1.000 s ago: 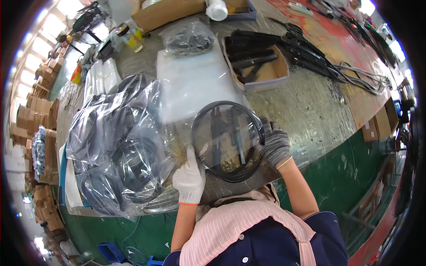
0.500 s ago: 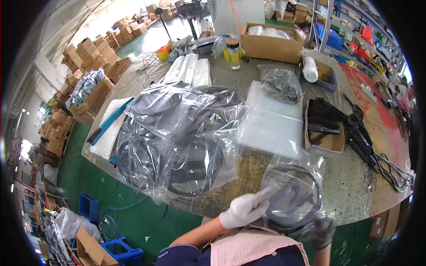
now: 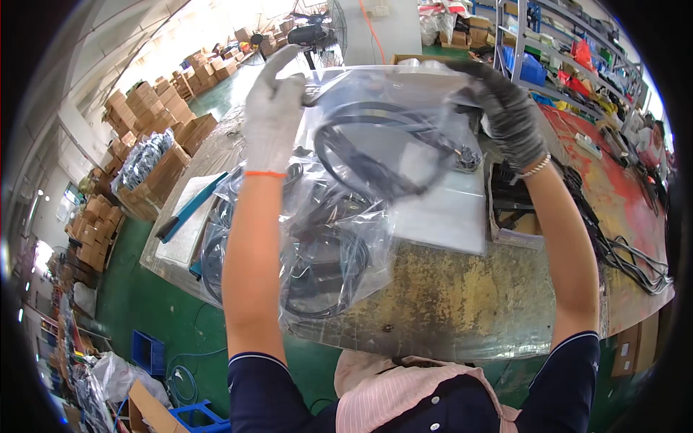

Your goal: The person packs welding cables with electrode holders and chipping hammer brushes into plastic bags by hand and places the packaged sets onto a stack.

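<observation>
My left hand [image 3: 276, 108], in a white glove, is raised over the table and pinches the left edge of a clear plastic bag [image 3: 390, 90]. At the bag's other side, my right hand [image 3: 502, 112], in a dark grey glove, grips the upper corner. Inside the bag hangs a coiled black cable [image 3: 393, 189], slightly blurred by motion. Below and left of it, several more bagged cable coils [image 3: 328, 270] lie piled on the table. A stack of flat clear bags [image 3: 442, 224] lies beneath the held bag and is partly hidden by it.
An open box with black parts [image 3: 509, 229] stands right of the flat bags, beside loose black cables [image 3: 588, 216]. A blue-handled tool [image 3: 191, 208] lies on white sheets at the left. Metal shelving [image 3: 538, 43] rises at the back right; a fan [image 3: 310, 35] stands behind.
Both hands have risen and moved away from the table's near edge, lifting the bagged cable over the flat bags. My right hand now grips its upper corner.
</observation>
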`<state>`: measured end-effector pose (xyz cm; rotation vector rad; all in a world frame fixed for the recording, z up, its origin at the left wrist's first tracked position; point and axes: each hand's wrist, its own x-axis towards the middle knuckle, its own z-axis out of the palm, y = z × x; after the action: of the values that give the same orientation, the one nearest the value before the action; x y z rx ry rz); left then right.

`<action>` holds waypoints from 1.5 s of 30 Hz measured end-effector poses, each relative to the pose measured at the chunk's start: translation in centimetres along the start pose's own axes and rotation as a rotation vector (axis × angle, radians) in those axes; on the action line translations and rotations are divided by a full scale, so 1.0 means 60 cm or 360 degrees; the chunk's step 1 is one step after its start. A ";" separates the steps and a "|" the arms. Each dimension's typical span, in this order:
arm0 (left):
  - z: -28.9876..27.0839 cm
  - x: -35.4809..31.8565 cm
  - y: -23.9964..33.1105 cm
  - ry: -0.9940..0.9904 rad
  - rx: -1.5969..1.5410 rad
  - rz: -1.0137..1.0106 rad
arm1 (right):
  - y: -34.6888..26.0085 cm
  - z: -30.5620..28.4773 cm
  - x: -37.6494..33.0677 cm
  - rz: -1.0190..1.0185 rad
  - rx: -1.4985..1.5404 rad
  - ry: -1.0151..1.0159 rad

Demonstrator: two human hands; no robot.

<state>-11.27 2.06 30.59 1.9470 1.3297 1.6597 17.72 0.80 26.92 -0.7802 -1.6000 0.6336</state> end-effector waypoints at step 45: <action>0.060 -0.341 -0.092 -0.0457 0.1038 0.0531 | 0.234 -0.598 -0.702 0.1632 -0.2452 0.0301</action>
<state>-9.22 -9.20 12.41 2.7771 1.6279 1.0554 58.82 -23.83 -4.11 -2.7617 -1.1922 -0.1859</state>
